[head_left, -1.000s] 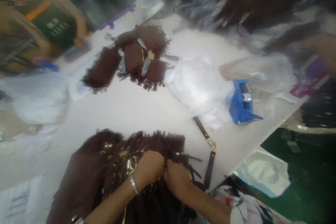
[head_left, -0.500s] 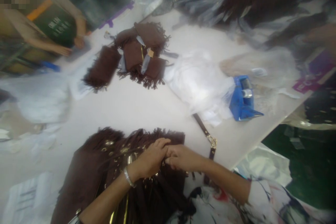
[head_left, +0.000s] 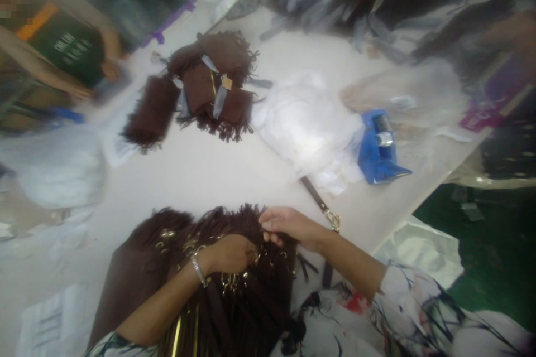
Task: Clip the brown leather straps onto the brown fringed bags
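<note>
Dark brown fringed bags (head_left: 125, 279) with gold rings and clasps lie in a heap against my body at the table's near edge. My left hand (head_left: 232, 254), with a bracelet at the wrist, is closed low over the heap, its fingertips beside small gold hardware. What it grips is too small to make out. Just up and to the right, my right hand (head_left: 288, 226) is pinched over the fringe, and its fingers hide whatever is between them. A brown strap with a gold clasp (head_left: 333, 220) lies on the table to the right of that hand.
More fringed brown bags (head_left: 201, 89) lie farther back on the white table (head_left: 188, 173). Right of them are crumpled white plastic bags (head_left: 310, 128) and a blue holder (head_left: 377, 148). A person (head_left: 75, 44) works at the far left. The table's right edge drops to a green floor.
My hands, together before, have come apart: the left has closed and moved slightly down and left, the right slightly up. The view has shifted a little.
</note>
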The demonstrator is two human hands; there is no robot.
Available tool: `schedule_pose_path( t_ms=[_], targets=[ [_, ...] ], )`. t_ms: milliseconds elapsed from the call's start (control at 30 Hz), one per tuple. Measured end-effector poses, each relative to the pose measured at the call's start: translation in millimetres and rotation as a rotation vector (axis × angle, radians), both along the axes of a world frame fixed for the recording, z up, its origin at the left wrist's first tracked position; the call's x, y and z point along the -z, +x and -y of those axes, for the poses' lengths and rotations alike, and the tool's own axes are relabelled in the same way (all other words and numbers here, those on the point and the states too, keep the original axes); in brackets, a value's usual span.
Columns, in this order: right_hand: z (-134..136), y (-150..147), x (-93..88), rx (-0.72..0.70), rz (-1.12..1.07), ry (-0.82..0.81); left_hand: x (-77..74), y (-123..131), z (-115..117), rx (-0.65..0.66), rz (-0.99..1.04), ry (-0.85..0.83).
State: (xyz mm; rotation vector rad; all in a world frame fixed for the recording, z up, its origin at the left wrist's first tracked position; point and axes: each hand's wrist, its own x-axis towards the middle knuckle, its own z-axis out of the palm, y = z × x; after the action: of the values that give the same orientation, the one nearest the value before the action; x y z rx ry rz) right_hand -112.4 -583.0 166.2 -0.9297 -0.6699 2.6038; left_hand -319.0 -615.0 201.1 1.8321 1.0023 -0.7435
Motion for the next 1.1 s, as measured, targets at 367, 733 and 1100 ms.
schedule_pose_path(
  t_ms=[367,733,1100],
  targets=[
    [-23.4,-20.8,35.3,0.110,0.036,-0.210,-1.1,5.3,-4.4,-0.291,-0.057,-0.123],
    [63.9,-2.3,40.4,-0.235,0.720,0.618,16.6,18.0,22.9,-0.182,-0.323,0.327],
    [84.9,-20.8,45.6,-0.407,0.777,0.698,10.3,23.4,24.7,0.082,-0.143,0.516]
  ],
)
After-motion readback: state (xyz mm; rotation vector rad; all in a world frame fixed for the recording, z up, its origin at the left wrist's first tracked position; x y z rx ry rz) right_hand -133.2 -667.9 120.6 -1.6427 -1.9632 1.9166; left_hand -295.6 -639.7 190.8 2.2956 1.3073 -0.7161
